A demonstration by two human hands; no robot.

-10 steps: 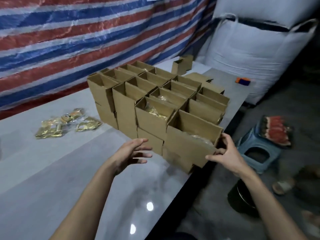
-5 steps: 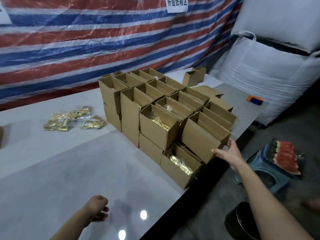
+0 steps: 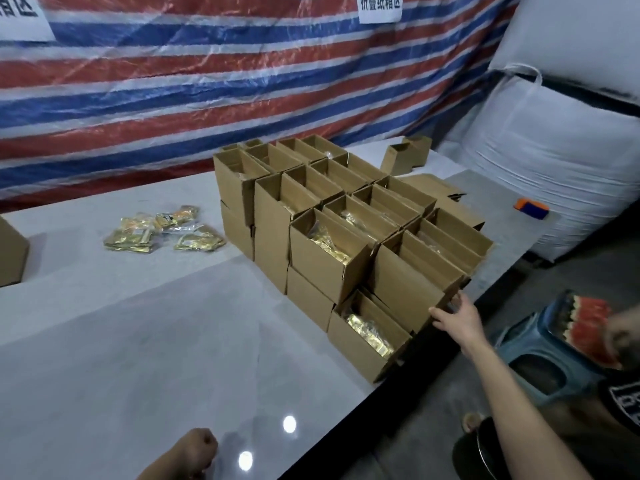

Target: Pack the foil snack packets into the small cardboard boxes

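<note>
The loose foil packets (image 3: 162,230) lie in a small heap on the grey table (image 3: 104,341), well to the left of the stack of boxes (image 3: 311,202) and apart from both my hands. More gold packets show inside several of the open boxes. They are clearest in the lower front box (image 3: 367,344), where a few stand on edge.

My right hand (image 3: 457,318) holds the near right corner of the upper-tier box (image 3: 408,282). The thumb lies against the bottom of its front face and the fingers (image 3: 454,301) lie up its right side, so the corner is pinched between them. This box sits tilted, partly over the open lower front box and against its neighbours in the stack. The stack is two tiers high and several rows deep, with every flap standing up.

My left hand (image 3: 195,452) is low at the near edge of the table, well apart from the boxes. Its fingers are curled into a fist with nothing in it.

A single small box (image 3: 403,157) stands alone behind the stack, and part of another box (image 3: 10,251) shows at the left edge. An orange and blue object (image 3: 531,208) lies on the far right end of the table. A red, white and blue striped tarp (image 3: 173,81) hangs behind, with white paper signs (image 3: 380,6) on it, and a big white sack (image 3: 554,161) stands to the right. On the floor a blue stool (image 3: 533,358) carries a plate of watermelon slices (image 3: 585,327).
</note>
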